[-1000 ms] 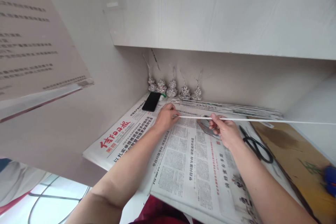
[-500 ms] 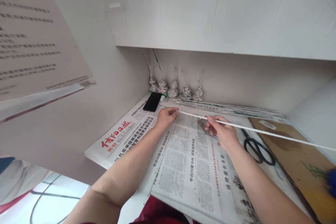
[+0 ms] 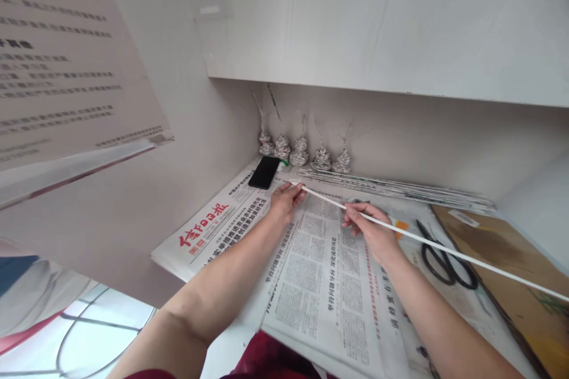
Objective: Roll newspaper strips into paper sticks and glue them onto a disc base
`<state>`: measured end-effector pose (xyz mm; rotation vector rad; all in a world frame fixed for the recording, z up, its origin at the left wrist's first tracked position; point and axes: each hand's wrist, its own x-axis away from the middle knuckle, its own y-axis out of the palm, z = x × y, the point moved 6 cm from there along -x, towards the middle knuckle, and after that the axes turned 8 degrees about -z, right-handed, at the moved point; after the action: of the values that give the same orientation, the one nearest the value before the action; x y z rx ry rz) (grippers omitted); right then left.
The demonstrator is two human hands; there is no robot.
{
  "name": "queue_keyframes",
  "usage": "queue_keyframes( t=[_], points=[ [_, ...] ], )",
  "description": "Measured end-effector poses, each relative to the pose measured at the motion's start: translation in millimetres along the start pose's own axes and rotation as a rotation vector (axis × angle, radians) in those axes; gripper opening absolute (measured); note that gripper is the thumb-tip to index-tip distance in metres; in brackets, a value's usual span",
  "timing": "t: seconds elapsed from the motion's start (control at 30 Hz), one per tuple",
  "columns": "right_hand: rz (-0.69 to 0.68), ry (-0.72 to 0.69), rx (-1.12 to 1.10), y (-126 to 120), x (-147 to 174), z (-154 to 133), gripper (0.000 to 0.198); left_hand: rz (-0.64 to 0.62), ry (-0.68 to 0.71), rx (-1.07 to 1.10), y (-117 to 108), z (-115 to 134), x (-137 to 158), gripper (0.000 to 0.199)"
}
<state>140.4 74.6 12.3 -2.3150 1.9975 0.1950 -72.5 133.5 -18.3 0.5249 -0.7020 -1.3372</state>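
Observation:
A long thin white stick, seemingly rolled paper, [image 3: 435,244] slants across the newspaper [image 3: 306,284] and runs out of the right side of the view. Near its far left end, my left hand [image 3: 285,198] pinches it between thumb and fingers, and a short tip shows beyond them. My right hand [image 3: 371,228] grips the stick a little further along, thumb on the near side and the other fingers curled beneath. Both hands are held just over the printed sheets. Several more thin paper sticks [image 3: 400,188] lie bundled along the back wall.
Several small coiled-paper gourd shapes [image 3: 300,151] stand at the back under an overhanging white panel [image 3: 355,23]. A black phone [image 3: 264,172] lies left of them. Black-handled scissors [image 3: 448,263] rest on the right beside brown cardboard [image 3: 484,243]. A printed notice [image 3: 66,71] hangs at left.
The view has shifted slightly, moving the scene rightward. The stick now tilts lower toward the right, and its tip pokes past my left fingers. Both hands still grip it.

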Motion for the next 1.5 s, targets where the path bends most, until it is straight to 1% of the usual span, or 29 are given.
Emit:
queue_keyframes(
  t=[0.13, 0.27, 0.4, 0.53, 0.6, 0.67, 0.73, 0.8, 0.83, 0.87, 0.9, 0.93, 0.97, 1.0, 1.03, 1.07, 1.1, 1.13, 1.17, 1.23, 1.3, 1.33, 1.43, 1.5],
  points=[
    [0.012, 0.020, -0.067, -1.3, -1.0, 5.9, 0.027, -0.068, -0.058, 0.042, 5.5, 1.3, 0.2, 0.012],
    [0.033, 0.068, -0.166, -4.3, -3.6, 13.1, 0.026, -0.143, -0.090, 0.076, 9.7, 2.7, 0.6, 0.006],
    [0.053, 0.101, -0.216, -4.4, -3.4, 17.9, 0.029, -0.203, -0.096, 0.096, 12.9, 3.8, 0.5, 0.004],
    [0.073, 0.129, -0.241, -2.8, -2.8, 20.6, 0.031, -0.277, -0.071, 0.108, 17.2, 5.4, 0.3, 0.006],
    [0.081, 0.155, -0.270, -0.5, -3.6, 21.1, 0.033, -0.278, -0.063, 0.117, 16.6, 5.5, -0.9, 0.007],
    [0.069, 0.211, -0.310, 5.8, -2.6, 21.5, 0.036, -0.263, -0.052, 0.129, 14.1, 5.6, -3.2, 0.008],
    [-0.005, 0.301, -0.312, 19.5, 4.0, 20.7, 0.040, -0.247, -0.039, 0.144, 11.0, 6.4, -6.2, 0.009],
    [-0.140, 0.369, -0.196, 38.1, 19.7, 15.9, 0.042, -0.226, -0.037, 0.156, 7.5, 6.9, -9.3, 0.011],
    [-0.212, 0.364, -0.073, 46.8, 30.5, 10.7, 0.040, -0.212, -0.042, 0.157, 5.8, 6.9, -10.6, 0.012],
    [-0.282, 0.323, 0.092, 54.5, 42.5, 3.7, 0.036, -0.193, -0.050, 0.157, 4.1, 6.9, -11.7, 0.013],
    [-0.327, 0.231, 0.303, 59.7, 55.1, -6.1, 0.031, -0.174, -0.057, 0.157, 2.6, 6.9, -12.5, 0.014],
    [-0.356, 0.075, 0.526, 63.7, 68.3, -19.0, 0.025, -0.153, -0.063, 0.158, 1.2, 7.0, -13.0, 0.015],
    [-0.357, -0.098, 0.743, 65.4, 82.4, -32.3, 0.022, -0.136, -0.067, 0.160, 0.4, 7.2, -13.2, 0.015],
    [-0.308, -0.263, 0.937, 62.8, 96.7, -44.6, 0.024, -0.123, -0.070, 0.164, -0.1, 7.6, -13.1, 0.016],
    [-0.226, -0.389, 1.110, 55.6, 109.9, -54.5, 0.029, -0.114, -0.074, 0.169, -0.1, 7.9, -12.6, 0.016],
    [-0.122, -0.460, 1.268, 44.1, 120.8, -61.4, 0.035, -0.111, -0.078, 0.178, 0.4, 8.2, -11.9, 0.016],
    [-0.014, -0.481, 1.405, 29.3, 129.2, -65.7, 0.040, -0.105, -0.085, 0.191, 1.1, 8.3, -10.8, 0.016],
    [0.085, -0.455, 1.523, 12.2, 135.3, -67.8, 0.044, -0.098, -0.096, 0.207, 1.7, 8.3, -9.5, 0.016],
    [0.149, -0.421, 1.619, -4.5, 140.1, -68.2, 0.046, -0.090, -0.108, 0.223, 2.5, 8.3, -7.9, 0.015],
    [0.189, -0.339, 1.759, -34.2, 146.9, -65.0, 0.044, -0.072, -0.129, 0.248, 3.9, 8.8, -4.5, 0.016],
    [0.150, -0.258, 1.832, -55.4, 152.5, -58.7, 0.039, -0.056, -0.139, 0.269, 5.0, 10.1, -1.6, 0.018],
    [0.132, -0.244, 1.833, -61.9, 155.9, -56.6, 0.037, -0.052, -0.141, 0.279, 5.4, 10.9, -0.6, 0.018],
    [0.103, -0.273, 1.750, -65.8, 166.0, -55.5, 0.029, -0.046, -0.142, 0.305, 5.4, 12.9, 0.6, 0.018],
    [0.074, -0.248, 1.628, -61.9, 169.6, -56.6, 0.026, -0.072, -0.135, 0.315, 6.3, 14.5, 0.0, 0.019]
  ],
)
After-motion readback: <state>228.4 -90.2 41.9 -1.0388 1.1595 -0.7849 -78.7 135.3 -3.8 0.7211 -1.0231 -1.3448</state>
